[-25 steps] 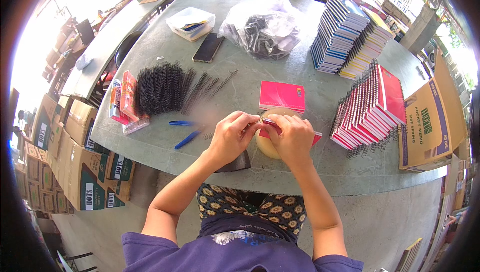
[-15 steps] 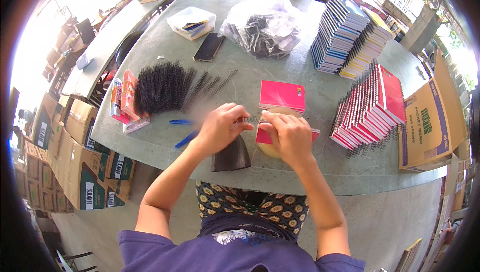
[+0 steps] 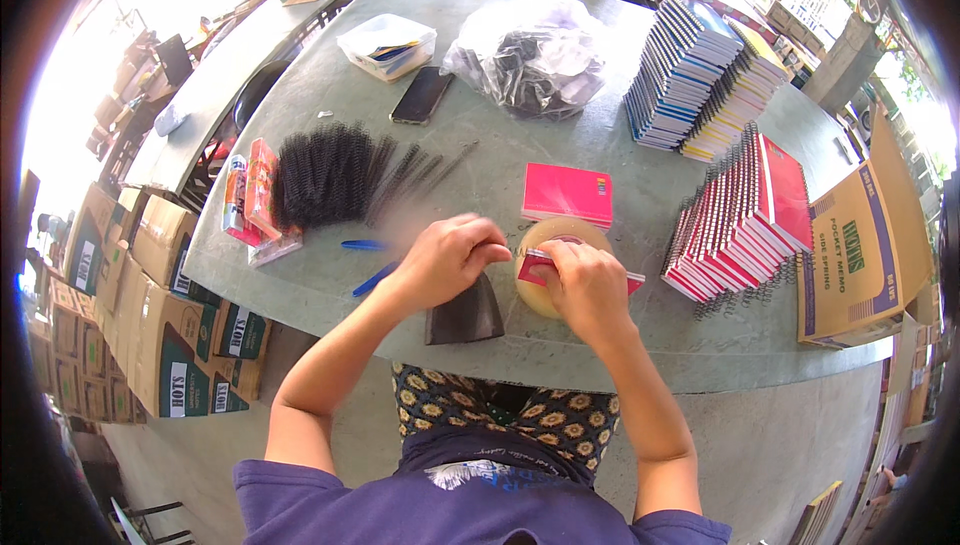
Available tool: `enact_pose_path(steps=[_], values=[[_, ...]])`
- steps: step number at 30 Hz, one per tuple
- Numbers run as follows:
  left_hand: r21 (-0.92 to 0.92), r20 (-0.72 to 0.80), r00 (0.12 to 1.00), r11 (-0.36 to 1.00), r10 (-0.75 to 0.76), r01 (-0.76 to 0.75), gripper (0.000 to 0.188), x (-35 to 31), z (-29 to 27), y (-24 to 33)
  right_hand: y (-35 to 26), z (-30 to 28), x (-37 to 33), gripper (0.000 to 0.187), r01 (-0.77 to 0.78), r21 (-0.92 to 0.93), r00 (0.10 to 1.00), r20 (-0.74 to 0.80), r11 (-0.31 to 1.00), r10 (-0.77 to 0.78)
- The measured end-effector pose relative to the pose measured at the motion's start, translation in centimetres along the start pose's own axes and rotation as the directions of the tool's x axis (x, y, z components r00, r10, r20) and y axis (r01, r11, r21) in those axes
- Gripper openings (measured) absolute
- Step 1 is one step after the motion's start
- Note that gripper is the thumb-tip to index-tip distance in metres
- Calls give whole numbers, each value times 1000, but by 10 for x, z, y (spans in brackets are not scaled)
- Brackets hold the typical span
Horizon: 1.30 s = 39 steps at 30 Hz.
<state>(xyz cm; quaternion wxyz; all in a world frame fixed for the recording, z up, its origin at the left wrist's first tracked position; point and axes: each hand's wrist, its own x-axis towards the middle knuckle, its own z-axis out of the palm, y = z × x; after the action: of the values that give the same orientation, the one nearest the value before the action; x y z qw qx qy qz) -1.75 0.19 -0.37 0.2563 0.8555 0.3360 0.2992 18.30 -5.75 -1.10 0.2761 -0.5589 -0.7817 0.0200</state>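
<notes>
My right hand [image 3: 590,280] is closed on a small red notebook [image 3: 537,263], pinching it above a wide roll of clear tan tape [image 3: 545,303]. My left hand [image 3: 452,263] is closed just left of the notebook, thumb and fingers drawn together. Whatever lies between its fingertips is too small or hidden to make out. Below that hand stands a dark wedge-shaped block [image 3: 465,317]. Behind the tape roll lies a stack of red notebook pieces [image 3: 567,193]. A tool with blue handles [image 3: 372,280] lies left of my left wrist.
Black plastic spiral coils [image 3: 325,177] are heaped at the left beside orange packets [image 3: 260,190]. Farther back are a phone [image 3: 421,96], a white tub [image 3: 388,48] and a clear bag [image 3: 525,60]. Right: red spiral notebooks [image 3: 740,215], blue ones [image 3: 680,70], an open carton [image 3: 850,255].
The red notebook in my right hand now tilts up, showing more of the tape roll beneath. My left hand is slightly right of where it was; the dark coil seen at its fingertips no longer shows there.
</notes>
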Motion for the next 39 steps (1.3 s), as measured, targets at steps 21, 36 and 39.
enact_pose_path(steps=[21, 36, 39], values=[[-58, -169, 980, 994, -106, 97, 51, -70, 41, 44, 56, 10, -50, 25, -239, 889, 902, 53, 392, 429], [190, -219, 968, 979, 121, -79, 27, 0, 29, 49, 59, 8, -52, 23, -273, 873, 902, 86, 404, 422], [232, -468, 865, 970, 183, -79, 28, 10, 9, 58, 61, 7, -59, 21, -324, 873, 885, 144, 365, 442]])
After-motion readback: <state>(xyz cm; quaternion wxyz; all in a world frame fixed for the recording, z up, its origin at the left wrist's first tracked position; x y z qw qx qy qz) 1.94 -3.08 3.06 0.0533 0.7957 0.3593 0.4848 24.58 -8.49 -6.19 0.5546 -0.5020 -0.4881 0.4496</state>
